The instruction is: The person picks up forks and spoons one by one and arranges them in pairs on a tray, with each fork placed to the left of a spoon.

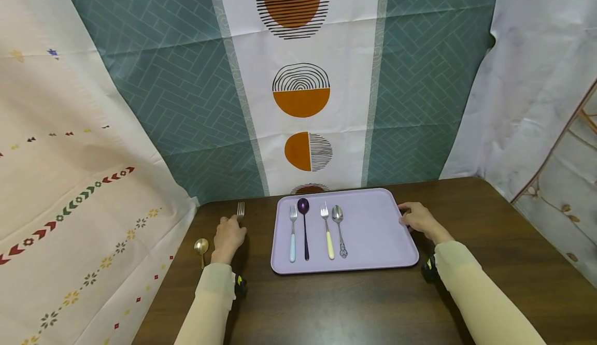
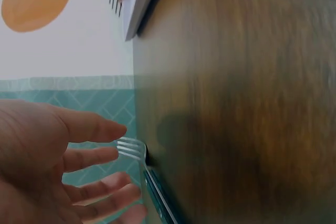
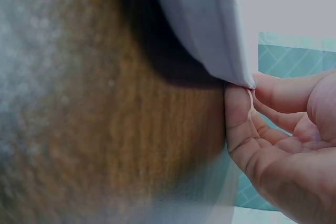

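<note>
Upper garment: left sleeve (image 1: pixel 201 308) and right sleeve (image 1: pixel 485 296) long, pale yellow, plain. Left cuff (image 1: pixel 218 276) and right cuff (image 1: pixel 449 253): same fabric, edges slightly uneven. Left wrist camera (image 1: pixel 240 286): compact, black, small yellow-green mark. Right wrist camera (image 1: pixel 428 270): compact, black; finer detail too small to read. Left hand (image 1: pixel 228 237), right hand (image 1: pixel 420 218): bare.

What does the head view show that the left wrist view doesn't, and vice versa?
Only the head view shows the right hand gripping the edge of the tray, the gold spoon and the yellow-handled fork.

Only the left wrist view shows the palm side of the left hand and the dark green handle of the fork near it.

Both show the left hand, that fork, the table and the tray, though the wrist view catches just a corner of it.
</note>
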Available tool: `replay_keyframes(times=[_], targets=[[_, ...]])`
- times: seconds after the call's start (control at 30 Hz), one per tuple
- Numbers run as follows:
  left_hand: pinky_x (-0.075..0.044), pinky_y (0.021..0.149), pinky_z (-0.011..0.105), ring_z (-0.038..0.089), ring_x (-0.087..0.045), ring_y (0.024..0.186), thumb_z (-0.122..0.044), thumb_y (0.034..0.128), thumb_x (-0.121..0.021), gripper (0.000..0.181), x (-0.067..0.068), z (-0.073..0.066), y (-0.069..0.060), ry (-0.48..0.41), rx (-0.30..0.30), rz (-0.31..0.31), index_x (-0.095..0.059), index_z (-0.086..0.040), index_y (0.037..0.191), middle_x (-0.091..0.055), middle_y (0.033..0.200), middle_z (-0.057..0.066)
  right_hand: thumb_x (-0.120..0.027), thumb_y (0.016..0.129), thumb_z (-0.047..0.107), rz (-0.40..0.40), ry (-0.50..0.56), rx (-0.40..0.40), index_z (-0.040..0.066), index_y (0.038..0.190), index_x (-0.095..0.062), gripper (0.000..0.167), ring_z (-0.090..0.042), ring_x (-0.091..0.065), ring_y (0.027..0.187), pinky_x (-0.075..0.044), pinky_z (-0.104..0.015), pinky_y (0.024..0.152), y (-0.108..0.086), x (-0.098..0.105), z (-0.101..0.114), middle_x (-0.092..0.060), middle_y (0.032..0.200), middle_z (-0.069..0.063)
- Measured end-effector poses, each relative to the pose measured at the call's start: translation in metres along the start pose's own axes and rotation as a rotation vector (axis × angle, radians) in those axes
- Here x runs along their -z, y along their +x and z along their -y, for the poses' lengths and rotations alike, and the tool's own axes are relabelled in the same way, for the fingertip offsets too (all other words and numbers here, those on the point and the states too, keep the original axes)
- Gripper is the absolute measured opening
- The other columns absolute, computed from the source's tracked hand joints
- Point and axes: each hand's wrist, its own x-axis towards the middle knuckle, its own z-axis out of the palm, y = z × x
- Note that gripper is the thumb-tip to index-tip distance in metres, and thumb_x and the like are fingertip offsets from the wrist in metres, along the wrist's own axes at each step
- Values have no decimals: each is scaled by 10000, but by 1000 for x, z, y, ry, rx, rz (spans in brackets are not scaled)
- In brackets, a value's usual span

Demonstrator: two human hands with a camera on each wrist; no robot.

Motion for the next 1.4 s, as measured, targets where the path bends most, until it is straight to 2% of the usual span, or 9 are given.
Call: replay_keyframes(times=[0.2, 0.47, 0.6, 0.77, 0.93, 1.13, 1.4], targets=[[-491, 871, 677, 579, -503, 1204, -150, 1017, -587, 512, 3, 7, 3, 3, 14, 16, -498, 51, 1480, -416, 1374, 401, -575, 926, -34, -4, 7, -1, -202, 1395, -461, 511, -263, -631, 815, -605, -393, 710, 1, -1, -2, -638, 930, -196], [-484, 872, 695, 593, -516, 1174, -122, 1002, -586, 500, 9, 13, 4, 37, -16, 15, -510, 92, 1448, -446, 1340, 414, -569, 921, -42, -3, 14, 5, -206, 1391, -461, 509, -280, -630, 820, -604, -399, 705, -1, -1, -2, -630, 926, -203], [-475, 899, 698, 601, -509, 1191, -122, 996, -593, 504, 10, 15, 3, 47, -8, 24, -509, 94, 1443, -450, 1338, 420, -570, 929, -37, -7, 9, -2, -200, 1395, -465, 505, -280, -632, 820, -608, -401, 714, -1, 0, -1, -630, 933, -204], [-477, 900, 697, 600, -499, 1211, -119, 995, -582, 523, 8, 18, 2, 49, 10, 43, -484, 85, 1466, -443, 1342, 420, -570, 937, -27, -3, 0, -3, -197, 1400, -461, 506, -288, -634, 835, -609, -410, 733, -1, -1, -1, -639, 958, -217], [-473, 908, 699, 602, -487, 1216, -109, 991, -575, 525, 6, 20, 3, 57, 3, 46, -474, 90, 1466, -447, 1333, 425, -568, 948, -22, 0, -7, -7, -190, 1408, -458, 502, -304, -636, 860, -612, -425, 757, 0, -3, -2, -636, 981, -226], [-455, 940, 697, 591, -454, 1260, -87, 1003, -550, 512, 3, 23, 4, 72, 4, 73, -465, 84, 1479, -432, 1379, 419, -570, 933, -33, -1, -3, 9, -206, 1393, -457, 504, -289, -630, 842, -607, -409, 722, -1, -3, -2, -634, 962, -221], [-482, 887, 690, 572, -484, 1221, -78, 997, -557, 459, 2, 23, 3, 95, -15, 52, -544, 47, 1439, -467, 1344, 393, -571, 934, -38, 4, -6, 10, -206, 1394, -459, 502, -288, -632, 853, -605, -411, 729, -2, -2, 0, -642, 974, -224]])
